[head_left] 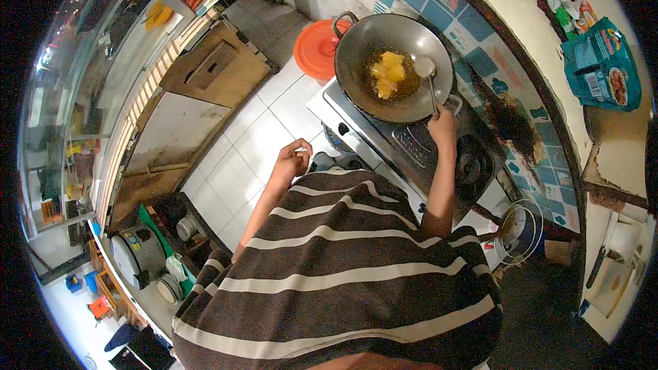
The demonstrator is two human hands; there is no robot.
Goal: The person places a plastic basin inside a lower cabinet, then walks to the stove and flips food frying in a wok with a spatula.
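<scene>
My right hand (pixel 442 128) is wrapped around the handle of a metal ladle (pixel 424 67), close to the wok's near right loop handle. The ladle's round head rests inside the wok (pixel 353 89), at the right of the yellow food (pixel 389 74). That food is a soft-looking lump lying in bubbling oil at the bottom. Below and left of the wok, my left hand (pixel 293 159) hangs over the floor beside my body. Its fingers are loosely curled with a gap between them, and nothing shows in it.
The wok sits on the far burner of a stove (pixel 411 144); a second burner (pixel 471 164) is nearer. An orange lid (pixel 315 51) is behind the stove. A teal packet (pixel 604 68) lies on the right ledge. At left stand a wooden cabinet (pixel 212 62) and a pot (pixel 140 253).
</scene>
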